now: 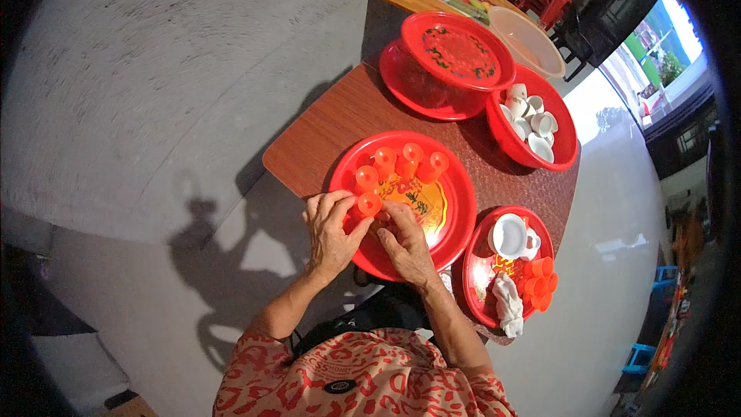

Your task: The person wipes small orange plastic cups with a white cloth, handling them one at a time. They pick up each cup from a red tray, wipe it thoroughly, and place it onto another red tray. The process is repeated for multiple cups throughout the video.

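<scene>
Small red plastic cups (412, 153) with round rims stand in an arc along the far and left inner side of a large red tray (467, 205), which has a gold printed middle. Over the tray's near left part, my left hand (330, 233) pinches the nearest cup (369, 204) between thumb and fingers. On the cup's other side is my right hand (407, 244), its fingers bent and fingertips against the cup near the rim. The lower part of that cup is hidden behind my fingers.
A smaller red tray (472, 278) at right bears a white mug (509, 235), a white cloth (508, 303) and several red cups (539, 282). Farther back are a red basin (570, 135) of white cups (532, 120), stacked red basins (455, 45) and a pale basin (526, 40). The brown table (309, 143) ends at left.
</scene>
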`<action>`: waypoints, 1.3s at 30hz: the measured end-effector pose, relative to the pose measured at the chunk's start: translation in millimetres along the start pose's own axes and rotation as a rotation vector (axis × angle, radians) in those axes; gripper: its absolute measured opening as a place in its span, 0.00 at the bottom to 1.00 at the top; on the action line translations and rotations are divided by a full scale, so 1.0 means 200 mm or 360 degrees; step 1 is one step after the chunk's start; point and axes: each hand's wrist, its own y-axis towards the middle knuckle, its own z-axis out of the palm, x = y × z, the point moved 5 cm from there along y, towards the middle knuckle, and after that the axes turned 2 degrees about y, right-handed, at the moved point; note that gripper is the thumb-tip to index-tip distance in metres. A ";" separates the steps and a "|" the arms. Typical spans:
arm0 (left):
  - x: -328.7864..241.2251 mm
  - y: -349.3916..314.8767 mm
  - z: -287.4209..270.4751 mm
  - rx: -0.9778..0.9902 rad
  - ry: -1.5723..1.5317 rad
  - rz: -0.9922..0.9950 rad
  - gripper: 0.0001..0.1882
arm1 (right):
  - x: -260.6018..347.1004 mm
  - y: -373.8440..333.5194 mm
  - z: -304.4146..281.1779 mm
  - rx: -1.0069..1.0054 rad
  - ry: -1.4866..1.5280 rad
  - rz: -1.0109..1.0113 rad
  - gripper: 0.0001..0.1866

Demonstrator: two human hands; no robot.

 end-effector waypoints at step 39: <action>-1.43 -0.37 0.77 0.0813 -0.0216 0.1011 0.28 | 0.27 -1.30 -0.90 -0.1459 -0.1531 -0.0078 0.23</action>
